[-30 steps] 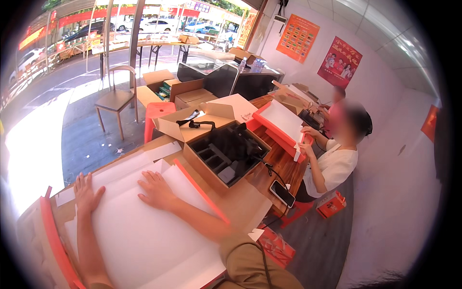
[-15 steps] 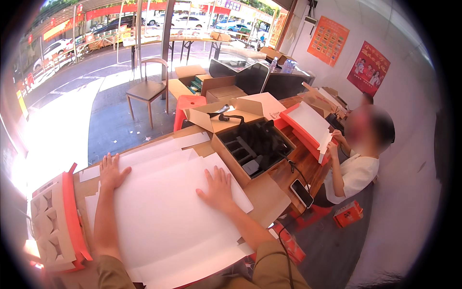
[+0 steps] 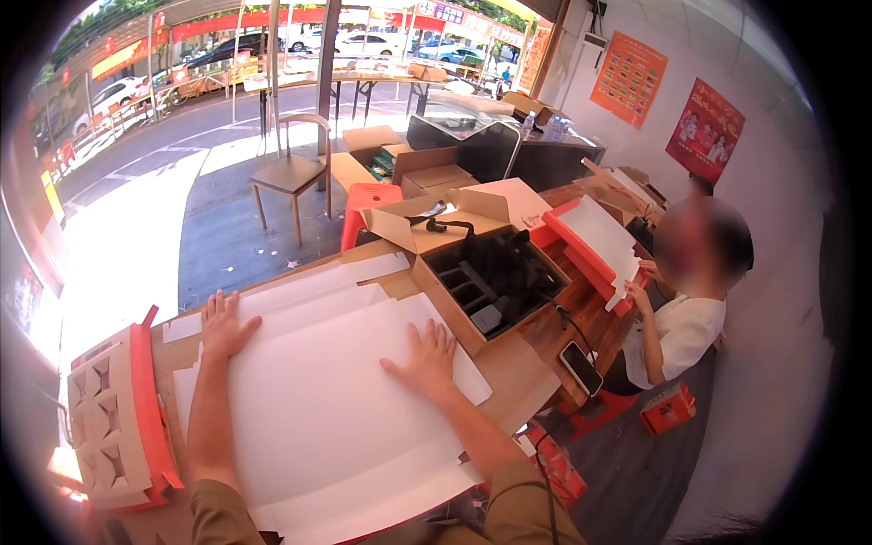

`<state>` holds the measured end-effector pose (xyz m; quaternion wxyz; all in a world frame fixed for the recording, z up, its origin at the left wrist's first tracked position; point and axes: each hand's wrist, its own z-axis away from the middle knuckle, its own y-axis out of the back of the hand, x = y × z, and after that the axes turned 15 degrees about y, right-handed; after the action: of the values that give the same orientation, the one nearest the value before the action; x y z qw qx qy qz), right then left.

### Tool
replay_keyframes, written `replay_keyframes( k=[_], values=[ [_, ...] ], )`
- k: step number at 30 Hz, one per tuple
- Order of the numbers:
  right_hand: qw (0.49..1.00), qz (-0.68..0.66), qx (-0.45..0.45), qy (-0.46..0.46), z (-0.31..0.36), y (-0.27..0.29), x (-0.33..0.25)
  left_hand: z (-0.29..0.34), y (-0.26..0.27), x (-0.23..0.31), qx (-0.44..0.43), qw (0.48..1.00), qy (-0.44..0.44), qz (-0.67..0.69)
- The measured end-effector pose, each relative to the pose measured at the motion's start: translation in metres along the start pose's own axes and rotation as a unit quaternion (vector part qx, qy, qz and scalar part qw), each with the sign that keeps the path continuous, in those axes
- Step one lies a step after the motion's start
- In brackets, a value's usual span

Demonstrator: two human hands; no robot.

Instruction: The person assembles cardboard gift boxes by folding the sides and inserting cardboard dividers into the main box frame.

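A stack of large white flat card sheets (image 3: 327, 409) with folded edges lies on the table in front of me. My left hand (image 3: 227, 329) rests flat on the far left part of it, fingers spread. On the right part lies my right hand (image 3: 423, 361), its palm down and fingers apart. Neither hand grips anything. Left of the stack is a brown cardboard insert (image 3: 107, 422) with cut-out openings, bordered by a red strip (image 3: 145, 400). Brown card (image 3: 522, 377) shows beneath the sheets at the right.
Beyond my right hand stands an opened cardboard box (image 3: 451, 350) with black items (image 3: 490, 282) inside. A phone (image 3: 581, 368) and a cable lie beside it. At the right, a seated person (image 3: 677, 336) handles a red and white box (image 3: 590, 238). Red stool (image 3: 368, 204) and chair (image 3: 289, 174) stand beyond the table.
The whole view has shifted slightly, so everything appears a little further right. Both hands stay spread on the white sheets. The other person's hands have moved slightly along the red and white box.
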<state>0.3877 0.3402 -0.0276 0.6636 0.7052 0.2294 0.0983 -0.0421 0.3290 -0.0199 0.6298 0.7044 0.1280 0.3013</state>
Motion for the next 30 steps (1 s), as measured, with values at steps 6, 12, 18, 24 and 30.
replay_keyframes(
  k=[6, 12, 18, 24, 30],
  values=[
    [1.0, -0.013, 0.019, 0.002, -0.001, 0.001, -0.001, -0.001, -0.001, -0.002, -0.001, 1.0, -0.001, 0.002],
    [1.0, -0.011, 0.006, -0.003, 0.0, 0.002, -0.003, 0.0, -0.002, -0.002, 0.009, 1.0, -0.009, 0.013],
    [0.999, -0.018, 0.032, 0.007, 0.002, -0.002, 0.004, 0.001, -0.002, 0.002, 0.006, 1.0, -0.011, -0.005],
    [0.998, -0.026, 0.061, 0.018, 0.002, -0.002, -0.002, -0.018, -0.026, -0.006, 0.076, 0.986, -0.057, -0.137],
    [0.997, -0.014, 0.069, 0.016, 0.004, -0.009, 0.001, -0.011, -0.027, 0.041, -0.016, 0.996, -0.083, -0.024]
  ],
)
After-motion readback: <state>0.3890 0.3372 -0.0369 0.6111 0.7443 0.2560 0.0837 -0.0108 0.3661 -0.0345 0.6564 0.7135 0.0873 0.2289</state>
